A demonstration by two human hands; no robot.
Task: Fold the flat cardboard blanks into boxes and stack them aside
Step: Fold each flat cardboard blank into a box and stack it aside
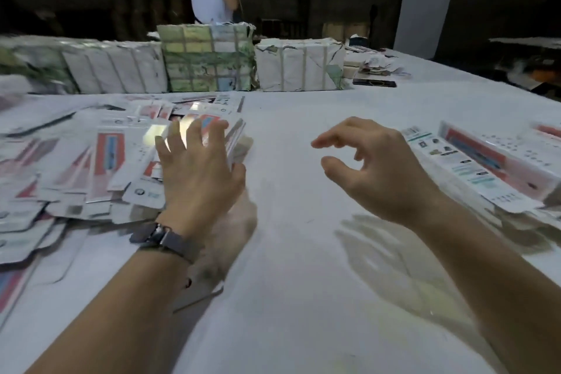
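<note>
Glossy flat blanks (115,161), left hand (197,173) above

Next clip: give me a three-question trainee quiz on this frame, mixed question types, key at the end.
1. True or false: the right hand grips a folded box.
2. Which hand reaches the loose heap of flat printed red-and-white cardboard blanks? A) left hand B) right hand C) both
3. Fill in: the folded red-and-white boxes lie on the white table at the person's ____ side.

Key:
1. False; it hovers with fingers loosely curled, holding nothing.
2. A; its spread fingers lie over the heap's near edge.
3. Right.
</note>
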